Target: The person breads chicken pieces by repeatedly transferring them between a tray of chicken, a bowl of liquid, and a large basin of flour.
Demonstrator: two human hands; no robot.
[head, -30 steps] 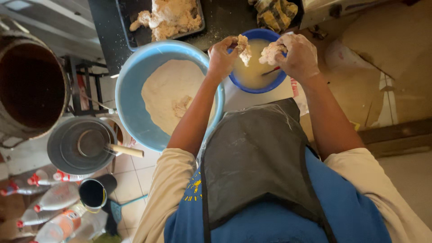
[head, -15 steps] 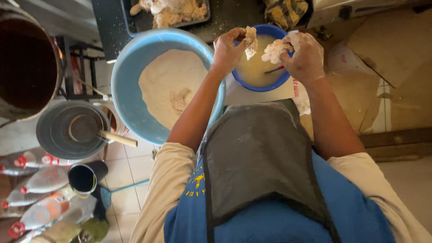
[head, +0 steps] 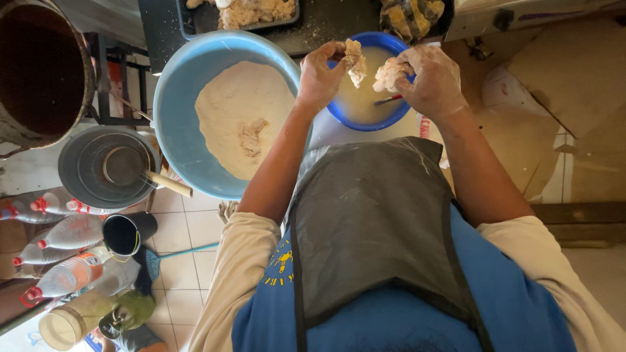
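My left hand (head: 321,73) pinches a small battered piece of meat (head: 355,60) over the dark blue bowl (head: 362,120) of pale liquid batter. My right hand (head: 432,79) grips a second battered piece (head: 390,73) above the same bowl; both hands are coated in batter. Left of them stands a large light blue basin (head: 176,124) with a mound of flour (head: 238,111), and one floured piece (head: 250,135) lies in the flour. A thin red-handled utensil (head: 388,100) rests in the batter.
A black tray of coated pieces (head: 251,12) sits at the top, with a dark dish of food (head: 409,16) beside it. At left are a big dark pot (head: 39,68), a metal pot with a wooden-handled ladle (head: 107,166), a black mug (head: 127,231) and several plastic bottles (head: 62,234).
Both hands stay over the dark blue bowl with their pieces; the left hand's piece has lifted a little. The view has shifted slightly to the right.
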